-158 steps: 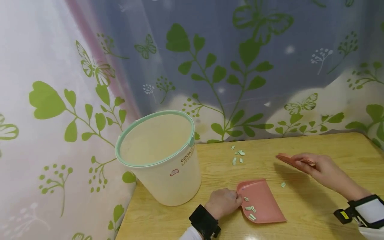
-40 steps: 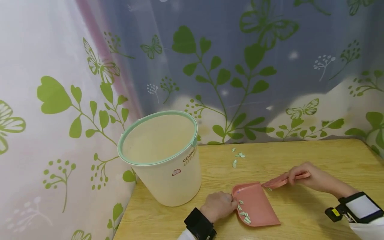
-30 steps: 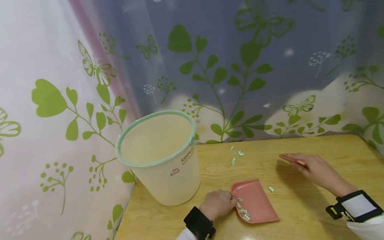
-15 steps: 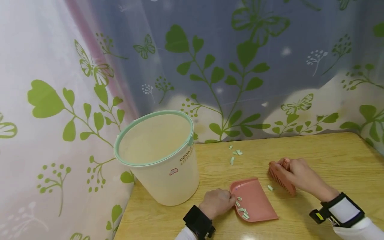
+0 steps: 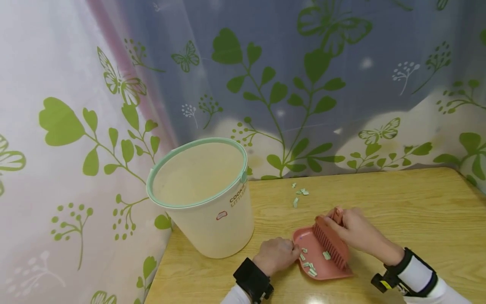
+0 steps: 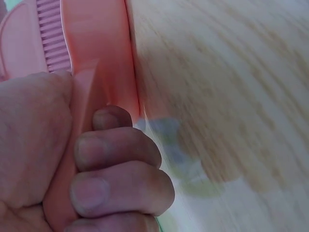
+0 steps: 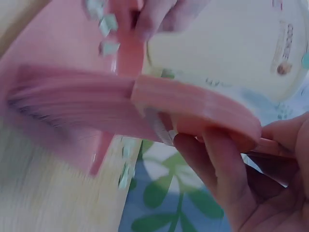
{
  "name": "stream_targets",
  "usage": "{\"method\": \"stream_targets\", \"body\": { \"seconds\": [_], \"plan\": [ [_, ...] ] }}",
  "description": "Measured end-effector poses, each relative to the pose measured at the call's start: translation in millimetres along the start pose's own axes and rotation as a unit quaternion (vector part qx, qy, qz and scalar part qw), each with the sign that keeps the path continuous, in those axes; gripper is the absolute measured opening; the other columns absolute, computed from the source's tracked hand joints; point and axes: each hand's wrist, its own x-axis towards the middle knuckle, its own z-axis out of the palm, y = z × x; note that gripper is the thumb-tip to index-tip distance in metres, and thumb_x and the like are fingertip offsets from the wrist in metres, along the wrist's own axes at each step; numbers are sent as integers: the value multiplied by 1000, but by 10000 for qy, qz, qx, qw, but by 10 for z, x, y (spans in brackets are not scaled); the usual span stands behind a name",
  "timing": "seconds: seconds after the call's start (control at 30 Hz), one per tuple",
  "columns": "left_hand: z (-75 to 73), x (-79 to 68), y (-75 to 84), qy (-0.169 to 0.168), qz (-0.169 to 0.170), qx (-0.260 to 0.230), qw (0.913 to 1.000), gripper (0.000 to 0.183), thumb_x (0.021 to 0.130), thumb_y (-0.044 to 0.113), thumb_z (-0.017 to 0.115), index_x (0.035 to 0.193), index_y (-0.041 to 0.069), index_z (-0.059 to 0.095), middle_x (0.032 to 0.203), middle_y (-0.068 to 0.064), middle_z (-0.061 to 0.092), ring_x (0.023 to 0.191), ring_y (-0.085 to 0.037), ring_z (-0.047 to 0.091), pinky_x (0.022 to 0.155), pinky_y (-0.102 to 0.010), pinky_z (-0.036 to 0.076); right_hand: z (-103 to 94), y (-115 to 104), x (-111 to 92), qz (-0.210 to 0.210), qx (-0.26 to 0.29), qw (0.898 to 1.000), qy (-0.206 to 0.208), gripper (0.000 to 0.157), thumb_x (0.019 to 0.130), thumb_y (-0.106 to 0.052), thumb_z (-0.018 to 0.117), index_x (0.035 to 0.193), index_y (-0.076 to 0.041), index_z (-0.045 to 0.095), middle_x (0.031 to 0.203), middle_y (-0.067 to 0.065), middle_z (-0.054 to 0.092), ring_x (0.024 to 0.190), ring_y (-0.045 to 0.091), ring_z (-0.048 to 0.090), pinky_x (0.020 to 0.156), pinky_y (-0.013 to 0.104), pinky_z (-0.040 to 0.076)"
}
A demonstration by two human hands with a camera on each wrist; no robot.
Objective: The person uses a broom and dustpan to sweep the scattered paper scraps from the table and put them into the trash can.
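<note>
Left hand (image 5: 276,254) grips the short handle of the pink dustpan (image 5: 317,270), fingers curled tight round it; the left wrist view shows three knuckles wrapped over the pink plastic. The pan lies flat on the wooden table (image 5: 414,211), just right of the cream bucket (image 5: 205,202), its open lip facing right and away.

Right hand (image 5: 357,232) holds the pink brush (image 5: 329,241) by its stubby handle, fingers and thumb closed around it. The bristle row stands over the pan's mouth, apparently touching the pan floor. The right wrist view is motion-blurred, so the exact contact cannot be told.

Small pale green paper scraps (image 5: 309,266) lie inside the pan near the handle end. A further cluster of scraps (image 5: 300,194) lies on the table near the curtain (image 5: 265,84), well apart from the pan.

Handling, as judged: the pan looks like thin, stiff moulded plastic, very light, and likely to skate on the smooth tabletop if the brush pushes it, so the handle grip with downward pressure seems the right hold. The brush seems equally light, rigid in the back, soft in the bristles; best held at the handle. The scraps appear featherweight and will probably scatter under a hard stroke or spill if the pan tilts lip-down.
</note>
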Motion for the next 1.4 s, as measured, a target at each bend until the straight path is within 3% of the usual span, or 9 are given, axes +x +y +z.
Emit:
{"method": "stream_targets", "body": {
  "seconds": [0.17, 0.33, 0.57, 0.77, 0.9, 1.03, 1.17, 1.33, 1.4],
  "plan": [
    [12, -9, -17, 26, 20, 61, 10000, 43, 97, 41, 43, 60, 20, 50, 60, 5, 50, 51, -10, 47, 48, -33, 42, 26, -141, -28, 136, 927, 9951, -320, 20, 98, -18, 54, 79, -10, 55, 63, -4, 54, 42, 1, 39, 38, 19, 34],
    [30, -105, -100, 162, 52, -280, 9995, 45, 97, 38, 44, 56, 19, 44, 52, 5, 41, 45, -10, 42, 45, -28, 34, -103, -112, -85, 503, 1409, 9887, 85, 21, 98, -17, 53, 100, 2, 61, 65, 2, 59, 46, 11, 53, 41, 26, 45],
    [35, -324, -295, 307, 7, -889, 9956, 48, 98, 33, 45, 53, 18, 40, 49, 3, 32, 42, -13, 36, 45, -27, 25, -259, 125, -268, 676, 1187, 9874, 794, 19, 98, -16, 53, 99, 0, 63, 72, 6, 62, 51, 14, 56, 43, 29, 48],
    [49, -489, -468, 306, -96, -1157, 9928, 48, 99, 32, 44, 53, 19, 39, 49, 3, 33, 43, -12, 37, 49, -28, 27, -342, 266, -499, 1162, 1156, 9835, 770, 25, 98, -20, 53, 102, 3, 63, 77, 9, 65, 55, 15, 60, 46, 32, 51],
    [40, -542, -547, 299, -199, -1349, 9902, 48, 100, 34, 43, 55, 19, 39, 49, 4, 33, 43, -12, 38, 49, -28, 29, -373, 312, -572, 1144, 598, 9882, 826, 24, 96, -21, 56, 98, 2, 65, 86, 14, 65, 61, 10, 60, 47, 29, 49],
    [-3, -530, -589, 545, -72, -1130, 9921, 47, 99, 30, 44, 54, 19, 39, 47, 5, 33, 41, -10, 38, 47, -27, 28, -362, 351, -572, 999, 159, 9913, 845, 22, 95, -20, 58, 95, 0, 66, 91, 14, 66, 61, 6, 59, 45, 27, 47],
    [-61, -557, -598, 840, 15, -812, 9932, 47, 99, 28, 45, 53, 19, 37, 47, 5, 34, 41, -9, 38, 47, -26, 28, -372, 340, -554, 1184, 286, 9907, 605, 31, 96, -22, 56, 109, 6, 61, 77, 5, 66, 46, 8, 54, 39, 28, 44],
    [-200, -643, -590, 1144, -57, -686, 9910, 47, 98, 26, 46, 52, 20, 37, 47, 6, 38, 43, -9, 39, 47, -27, 33, -382, 348, -539, 1188, 385, 9911, 455, 30, 96, -22, 56, 108, 5, 61, 74, 2, 65, 46, 8, 56, 38, 28, 45],
    [-278, -661, -573, 1282, -51, -654, 9896, 48, 97, 25, 47, 51, 20, 35, 45, 6, 34, 40, -9, 36, 44, -27, 30, -389, 361, -545, 1243, 358, 9906, 450, 29, 96, -22, 56, 106, 4, 62, 70, 0, 64, 44, 9, 55, 38, 28, 45]
  ]
}}
